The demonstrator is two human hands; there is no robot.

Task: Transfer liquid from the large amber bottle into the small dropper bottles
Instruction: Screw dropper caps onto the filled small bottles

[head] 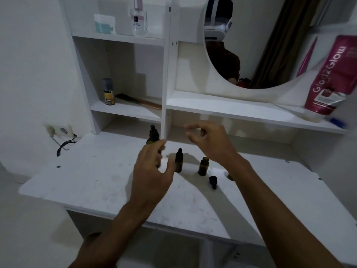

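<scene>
One white vanity desk (92,182) with a shelf unit (168,78) on its back edge; the top is scuffed and smudged. Round mirror (251,45) up right, and a pink Glad2Glow tube (328,78) stands head-down on the right shelf.

Left hand (152,171): spread, fingers straight, thumb held wide. The fingers lie across the lower body of the large amber bottle (153,137); cannot tell whether they touch it. The thumb tip is just beside the capped small dropper bottle (179,161).

Right hand (209,142): raised above the desk behind the small bottles, fingers loosely curled, thumb and forefinger near each other, nothing in them.

Large amber bottle: upright on the desk at the foot of the shelf divider, black dropper cap on.

Small bottles, both upright near the desk's middle:
- capped one to the left;
- uncapped small dropper bottle (203,167) to the right, near it but apart.

Loose black dropper cap (212,181) lies on the desk just in front and right of the uncapped bottle.

Left shelves: clear perfume bottle (139,22) on top, spray can (108,91) and comb (139,101) below.
</scene>
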